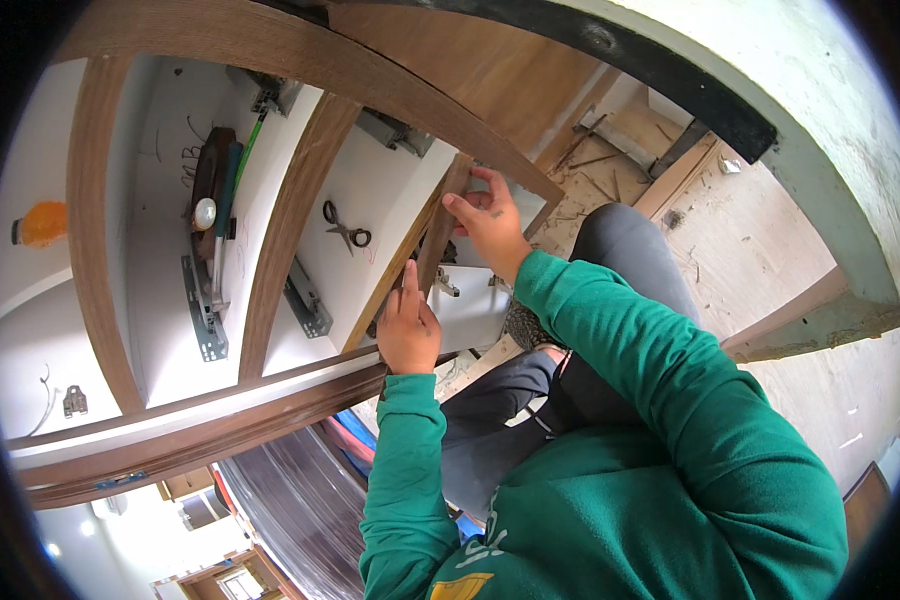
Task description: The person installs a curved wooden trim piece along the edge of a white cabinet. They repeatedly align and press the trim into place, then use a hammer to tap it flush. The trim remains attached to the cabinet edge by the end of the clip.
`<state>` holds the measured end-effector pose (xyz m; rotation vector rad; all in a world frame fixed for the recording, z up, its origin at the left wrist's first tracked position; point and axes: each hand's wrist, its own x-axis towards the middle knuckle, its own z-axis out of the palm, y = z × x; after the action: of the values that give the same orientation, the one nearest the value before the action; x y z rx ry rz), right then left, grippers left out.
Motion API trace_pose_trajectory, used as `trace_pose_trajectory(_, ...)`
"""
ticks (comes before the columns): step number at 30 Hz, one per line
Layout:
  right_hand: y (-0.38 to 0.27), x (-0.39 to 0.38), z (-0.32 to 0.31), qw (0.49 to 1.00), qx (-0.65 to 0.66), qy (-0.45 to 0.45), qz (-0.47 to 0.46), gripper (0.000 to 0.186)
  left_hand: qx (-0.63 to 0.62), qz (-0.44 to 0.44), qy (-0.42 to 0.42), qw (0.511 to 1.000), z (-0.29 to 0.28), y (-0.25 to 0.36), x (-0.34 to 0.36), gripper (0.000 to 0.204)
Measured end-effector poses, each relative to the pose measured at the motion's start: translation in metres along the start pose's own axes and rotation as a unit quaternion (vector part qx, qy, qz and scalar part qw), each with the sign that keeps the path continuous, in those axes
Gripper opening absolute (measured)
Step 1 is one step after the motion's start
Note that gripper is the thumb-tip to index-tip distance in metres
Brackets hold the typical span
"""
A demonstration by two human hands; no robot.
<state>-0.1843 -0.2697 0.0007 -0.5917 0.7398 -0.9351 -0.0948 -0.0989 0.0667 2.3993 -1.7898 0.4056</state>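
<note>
A narrow brown wooden strip (442, 222) stands at the open front of the right cabinet compartment, against the wood-edged divider. My right hand (490, 218) pinches its upper end between thumb and fingers. Lower down, my left hand (410, 325) is closed around the strip's bottom part, its index finger stretched up along the divider edge; the thumb is hidden. Just below my right hand, a metal hinge (447, 284) sits on a white panel (465, 310). Black-handled scissors (347, 228) lie in the compartment to the left of my hands.
Drawer runners (203, 310), a hammer (220, 250) and a green rod (250, 150) lie in the middle compartment. An orange bottle (42, 225) and a loose hinge (75, 401) are at the far left. A pale table edge (820, 180) curves overhead at right; wood scraps litter the floor (710, 230).
</note>
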Motion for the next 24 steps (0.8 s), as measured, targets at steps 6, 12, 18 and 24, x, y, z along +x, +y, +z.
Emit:
trace_pose_trajectory(6,0.0,0.003,-0.001,1.0,-0.012,-0.001,-0.008,0.072,-0.001,-0.011,-0.027,1.0,-0.001,0.002,0.005,0.06)
trace_pose_trajectory(12,0.0,0.004,-0.003,1.0,-0.007,-0.006,-0.008,0.073,0.0,-0.018,-0.038,0.999,-0.001,0.001,0.006,0.061)
trace_pose_trajectory(18,-0.002,0.007,-0.001,1.0,-0.03,0.002,-0.005,0.08,0.018,-0.021,-0.052,0.998,0.001,0.0,0.007,0.061)
trace_pose_trajectory(24,0.001,0.014,0.004,0.991,-0.125,0.031,-0.042,0.09,-0.009,-0.021,-0.035,0.999,0.004,0.001,0.008,0.062)
